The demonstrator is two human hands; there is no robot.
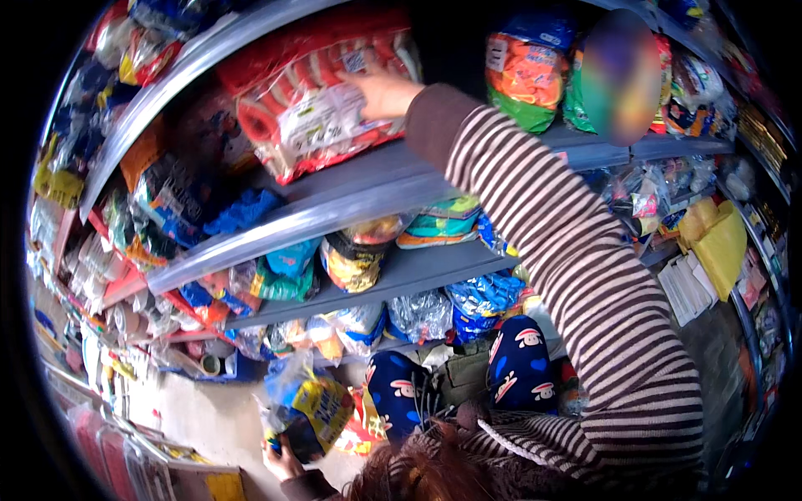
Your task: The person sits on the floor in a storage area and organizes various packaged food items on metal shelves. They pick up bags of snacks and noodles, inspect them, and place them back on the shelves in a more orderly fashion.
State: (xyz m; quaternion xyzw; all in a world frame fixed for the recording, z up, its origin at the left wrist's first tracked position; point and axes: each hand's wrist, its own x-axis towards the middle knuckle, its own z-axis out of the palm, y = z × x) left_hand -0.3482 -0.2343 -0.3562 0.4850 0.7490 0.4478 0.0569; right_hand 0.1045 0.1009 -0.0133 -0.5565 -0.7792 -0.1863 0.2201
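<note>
My right hand point(385, 92) reaches up to the upper shelf and lies against the front of a large red and clear plastic package point(260, 122). Red and pale rolled pieces show through its film, beside a white printed label. Whether my fingers grip the package or only rest on it cannot be told. Low at the left, my left hand point(283, 460) holds a clear plastic bag point(322, 407) with a yellow printed panel and blue and dark contents. Part of that hand is hidden behind the bag.
Metal shelves point(401, 175) full of bagged goods rise before me. An orange and green bag point(526, 78) stands right of my reaching hand. My knees point(401, 388) are bent close to the lowest shelf. Yellow packaging point(720, 250) and white cards point(686, 288) lie at right.
</note>
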